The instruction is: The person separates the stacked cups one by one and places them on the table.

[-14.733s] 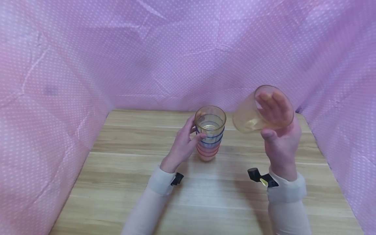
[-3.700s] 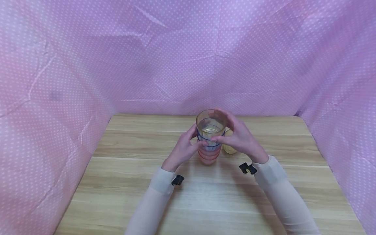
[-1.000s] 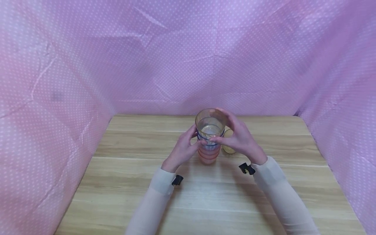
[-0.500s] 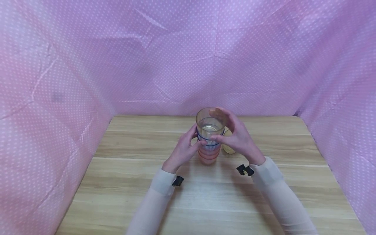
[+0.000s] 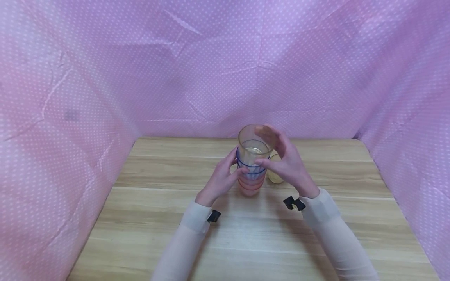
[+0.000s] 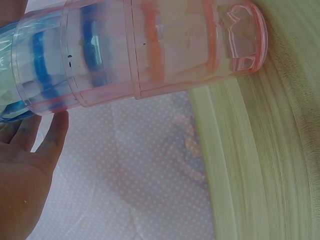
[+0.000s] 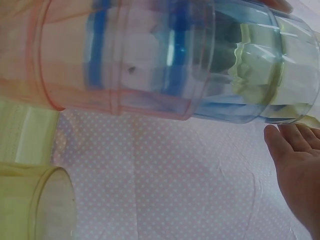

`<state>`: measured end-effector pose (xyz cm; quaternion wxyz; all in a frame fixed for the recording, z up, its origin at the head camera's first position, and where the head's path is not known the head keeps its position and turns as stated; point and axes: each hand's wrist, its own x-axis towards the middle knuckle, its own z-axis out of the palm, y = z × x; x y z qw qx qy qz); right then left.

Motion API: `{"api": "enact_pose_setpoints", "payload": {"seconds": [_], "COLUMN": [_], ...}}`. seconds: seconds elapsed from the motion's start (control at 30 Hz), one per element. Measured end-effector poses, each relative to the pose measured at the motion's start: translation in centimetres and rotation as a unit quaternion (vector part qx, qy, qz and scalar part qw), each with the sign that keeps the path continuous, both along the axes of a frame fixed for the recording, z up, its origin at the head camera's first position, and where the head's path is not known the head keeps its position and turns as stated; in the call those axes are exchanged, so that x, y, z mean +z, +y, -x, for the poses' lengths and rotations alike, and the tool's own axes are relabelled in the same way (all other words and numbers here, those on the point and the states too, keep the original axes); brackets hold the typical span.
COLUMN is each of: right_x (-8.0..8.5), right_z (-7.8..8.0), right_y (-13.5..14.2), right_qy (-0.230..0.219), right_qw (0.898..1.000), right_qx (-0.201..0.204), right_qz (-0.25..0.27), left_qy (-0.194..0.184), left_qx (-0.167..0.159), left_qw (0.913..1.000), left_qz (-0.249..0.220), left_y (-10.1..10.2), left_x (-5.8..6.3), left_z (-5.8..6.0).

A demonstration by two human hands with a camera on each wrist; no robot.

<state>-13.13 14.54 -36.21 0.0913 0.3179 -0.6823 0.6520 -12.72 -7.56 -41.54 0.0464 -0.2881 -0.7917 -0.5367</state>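
Note:
A stack of nested clear plastic cups stands upright on the table, with pink cups (image 5: 250, 186) at the bottom, blue cups (image 5: 252, 170) above and a yellow cup (image 5: 247, 150) on top. My left hand (image 5: 220, 178) grips the stack from the left, thumb across the front at the blue cups. From the right, my right hand (image 5: 291, 166) holds the yellow top cup, thumb in front and fingers behind it. That cup sits partly raised and slightly tilted in the blue ones. In the right wrist view its pale wall overlaps the blue cup's rim.
Another yellow cup (image 5: 275, 176) stands on the table just right of the stack, partly behind my right hand. The wooden table (image 5: 147, 218) ends at the back against a pink dotted cloth (image 5: 197, 78), which also hangs at both sides.
Long before, my right hand held a yellow cup in the air; a yellow cup now stands beside the stack. Over the last half second, my right hand has raised the top yellow cup slightly.

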Motion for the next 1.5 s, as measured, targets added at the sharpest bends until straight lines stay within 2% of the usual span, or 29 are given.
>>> {"api": "enact_pose_setpoints", "payload": {"seconds": [0.53,0.77,1.23,1.5], "right_x": [0.7,1.2,2.4,3.0], "right_z": [-0.1,-0.5,-1.6,-2.0], "right_y": [0.2,-0.1,0.3,1.2], "right_qy": [0.009,0.019,0.046,0.062], "right_qw": [0.997,0.992,0.982,0.977], "right_qx": [0.011,0.017,0.002,-0.001], "right_qz": [0.070,0.123,0.181,0.206], "left_qy": [-0.010,-0.013,-0.011,-0.002], "left_qx": [-0.003,0.003,0.010,0.000], "left_qw": [0.9999,0.9999,0.9999,1.0000], "left_qz": [0.004,0.001,0.008,-0.002], "left_y": [-0.1,0.0,0.0,0.0], "left_x": [0.2,0.2,0.0,0.1], "left_z": [0.0,-0.1,-0.1,0.0]}}
